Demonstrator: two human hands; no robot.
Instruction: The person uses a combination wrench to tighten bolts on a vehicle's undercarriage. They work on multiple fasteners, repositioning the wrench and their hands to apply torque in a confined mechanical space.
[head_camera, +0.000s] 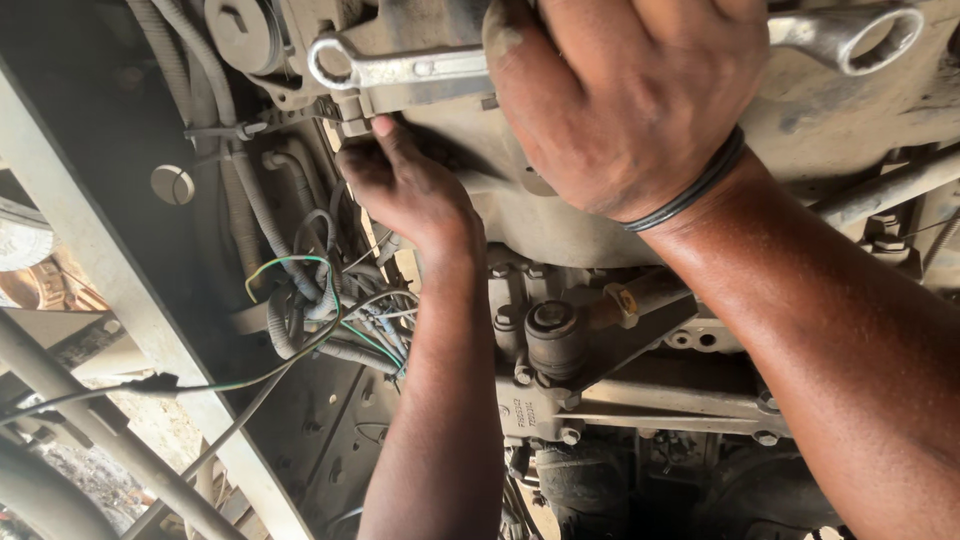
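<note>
I look up at the underside of a vehicle. My right hand (625, 100), with a black band on its wrist, is closed around the middle of a silver double-ring spanner (410, 70). The spanner lies flat against the dusty engine casing (560, 225). Its left ring (330, 62) sits just above a small bolt (355, 127), and its right ring (880, 38) sticks out past my knuckles. My left hand (405, 185) reaches up from below, with thumb and fingertips pinched at that bolt under the left ring.
A bundle of loose wires (350, 310) and corrugated hoses (245, 190) hangs left of my left forearm. A pale frame beam (120, 300) runs diagonally at the left. A black rubber mount (553, 330) on a metal bracket sits between my arms.
</note>
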